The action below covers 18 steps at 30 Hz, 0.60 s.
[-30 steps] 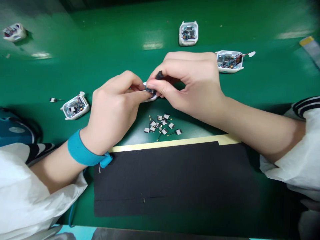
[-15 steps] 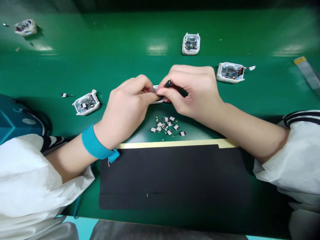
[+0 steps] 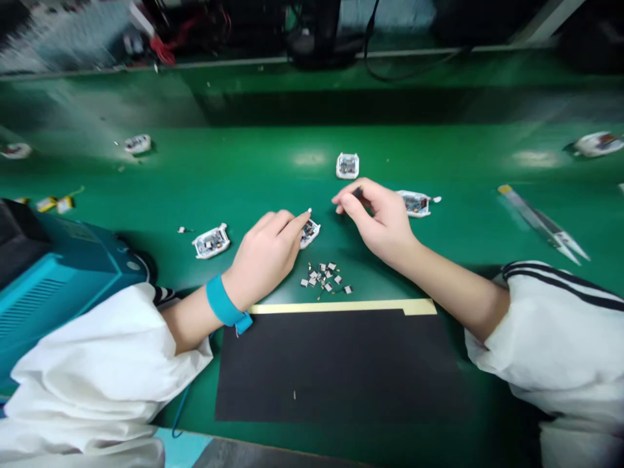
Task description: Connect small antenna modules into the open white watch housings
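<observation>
My left hand (image 3: 266, 257), with a blue wrist strap, grips a small white device with an exposed circuit board (image 3: 309, 232) on the green bench. My right hand (image 3: 377, 218) is a little to the right of that device, apart from it, and pinches a small dark tool (image 3: 357, 192) between thumb and forefinger. Several tiny square parts with thin leads (image 3: 325, 276) lie in a loose heap just in front of both hands. A black mat (image 3: 336, 364) edged with a yellow strip lies nearer to me.
Similar open white devices sit at the left (image 3: 210, 242), at the back (image 3: 347, 166) and beside my right hand (image 3: 414, 203). A teal machine (image 3: 53, 279) stands at the left. Tweezers (image 3: 541, 223) lie at the right. Cables and equipment line the back edge.
The view has pulled back and tilted up, showing more of the bench. My hands have separated: the right one has lifted away from the device, which the left one still holds.
</observation>
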### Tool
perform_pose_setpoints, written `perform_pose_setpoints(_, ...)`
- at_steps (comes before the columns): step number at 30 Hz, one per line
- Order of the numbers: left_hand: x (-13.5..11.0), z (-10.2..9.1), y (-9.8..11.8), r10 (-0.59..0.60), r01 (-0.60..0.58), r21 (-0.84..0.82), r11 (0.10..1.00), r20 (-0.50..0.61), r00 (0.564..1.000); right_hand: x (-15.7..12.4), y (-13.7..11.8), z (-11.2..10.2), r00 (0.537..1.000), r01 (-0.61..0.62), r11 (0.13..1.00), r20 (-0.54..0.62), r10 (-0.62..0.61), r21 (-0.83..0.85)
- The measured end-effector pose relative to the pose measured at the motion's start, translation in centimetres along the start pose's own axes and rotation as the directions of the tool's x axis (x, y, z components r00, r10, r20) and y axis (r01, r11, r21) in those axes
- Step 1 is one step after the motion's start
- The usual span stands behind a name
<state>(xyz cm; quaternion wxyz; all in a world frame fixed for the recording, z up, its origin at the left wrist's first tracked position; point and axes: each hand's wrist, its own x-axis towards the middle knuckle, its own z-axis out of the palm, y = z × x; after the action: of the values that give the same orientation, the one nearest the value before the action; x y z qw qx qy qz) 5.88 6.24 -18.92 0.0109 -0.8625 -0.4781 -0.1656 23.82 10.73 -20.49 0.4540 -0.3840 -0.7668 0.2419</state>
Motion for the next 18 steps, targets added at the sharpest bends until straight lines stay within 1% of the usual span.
perform_pose_setpoints(1, -0.2, -0.1, 0.2, -0.035, 0.035, -0.040, 0.999, 0.004, 0.999, 0.0, 0.1, -0.4, 1.000, -0.013, 0.999, -0.001, 0.013, -0.036)
perform_pose_setpoints(2, -0.3, -0.2, 0.3, -0.063, 0.063, -0.109, 0.992, 0.008, 0.998, -0.1, 0.1, -0.7, 1.000, -0.004, 0.997, 0.026, 0.006, -0.083)
perform_pose_setpoints(4, -0.5, -0.2, 0.4, -0.096, 0.098, -0.301, 0.949, 0.022, 0.995, -0.2, 0.0, -1.1, 0.990, 0.069, 0.985, 0.133, -0.048, -0.156)
perform_pose_setpoints(6, -0.5, -0.2, 0.1, -0.118, 0.106, -0.429, 0.897, -0.001, 0.993, -0.3, -0.2, -1.1, 0.963, 0.148, 0.970, 0.250, -0.098, -0.190)
perform_pose_setpoints(7, -0.4, -0.1, -0.2, -0.126, 0.102, -0.451, 0.887, -0.023, 0.992, -0.3, -0.4, -0.9, 0.951, 0.170, 0.964, 0.292, -0.106, -0.203)
perform_pose_setpoints(9, 0.1, 0.0, -0.8, -0.115, 0.082, -0.453, 0.888, -0.046, 0.992, -0.4, -0.7, -0.4, 0.936, 0.186, 0.950, 0.339, -0.093, -0.252)
perform_pose_setpoints(11, 0.5, 0.2, -1.4, -0.057, 0.052, -0.452, 0.891, 0.002, 0.998, -0.3, -0.9, 0.2, 0.930, 0.221, 0.913, 0.355, -0.092, -0.343)
perform_pose_setpoints(14, 0.9, 0.3, -2.0, 0.027, 0.024, -0.478, 0.878, 0.101, 0.995, -0.1, -1.0, 0.9, 0.921, 0.302, 0.845, 0.365, -0.138, -0.442)
perform_pose_setpoints(16, 0.9, 0.4, -2.1, 0.036, 0.033, -0.497, 0.867, 0.129, 0.991, -0.1, -1.1, 1.1, 0.910, 0.346, 0.817, 0.377, -0.172, -0.462)
perform_pose_setpoints(18, 0.8, 0.4, -2.1, 0.014, 0.061, -0.510, 0.858, 0.143, 0.990, -0.1, -1.3, 1.1, 0.896, 0.386, 0.790, 0.397, -0.199, -0.477)
